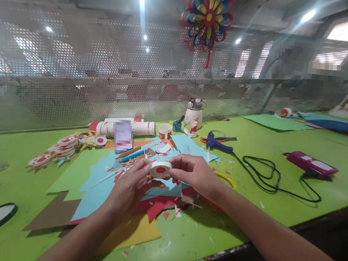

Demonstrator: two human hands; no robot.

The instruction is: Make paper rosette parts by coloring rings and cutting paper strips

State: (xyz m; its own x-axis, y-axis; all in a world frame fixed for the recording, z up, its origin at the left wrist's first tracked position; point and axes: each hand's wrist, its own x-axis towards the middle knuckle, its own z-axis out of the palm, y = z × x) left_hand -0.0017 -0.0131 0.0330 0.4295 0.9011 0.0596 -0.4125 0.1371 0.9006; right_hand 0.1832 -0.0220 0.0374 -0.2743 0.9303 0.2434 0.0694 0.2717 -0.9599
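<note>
Between my two hands is a short round paper cup piece, a white ring with a red hexagon-like patch (160,170) on its face. My left hand (136,180) grips its left edge with thumb and fingers. From the right, the thumb and fingers of my right hand (190,170) pinch the opposite edge. Beneath both hands lie light blue paper sheets (93,196) and red paper scraps (157,207). Just behind the held piece are a blue pen-like tool (133,155) and loose cuttings. Some fingertips are hidden behind the piece.
At the left sit several decorated red-and-white discs (67,145). Stacked paper cups (146,128), a phone (123,136) and a white bottle (194,114) stand behind. To the right are a blue glue gun (218,144), its looped black cord (267,180) and a purple box (310,164).
</note>
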